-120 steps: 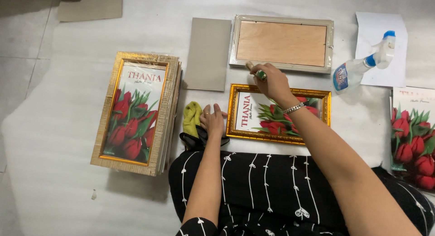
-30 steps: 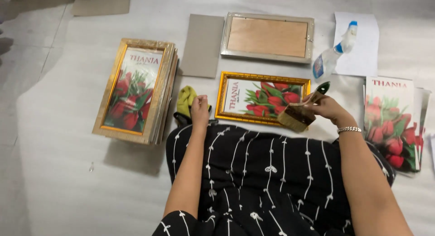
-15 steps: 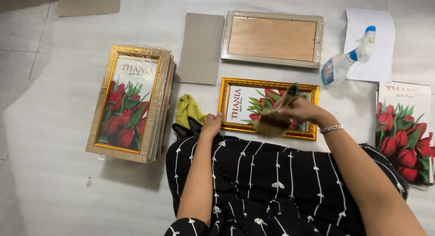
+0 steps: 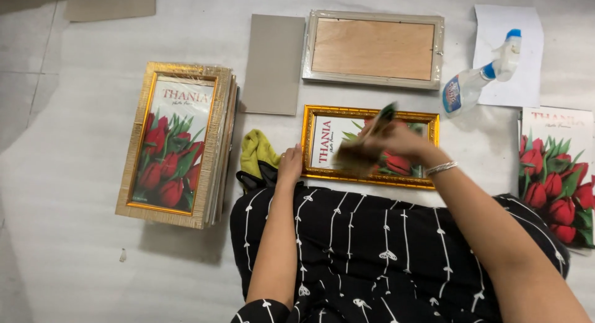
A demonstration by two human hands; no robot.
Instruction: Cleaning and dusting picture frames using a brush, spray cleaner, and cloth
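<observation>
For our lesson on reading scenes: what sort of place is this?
Probably a small picture-framing workspace on a covered floor: a stack of gold frames with tulip prints, a frame lying back-up, and a spray bottle beside the gold frame being brushed.

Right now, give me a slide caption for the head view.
Right hand sweeps a brush over a gold picture frame while left hand steadies its edge.
</observation>
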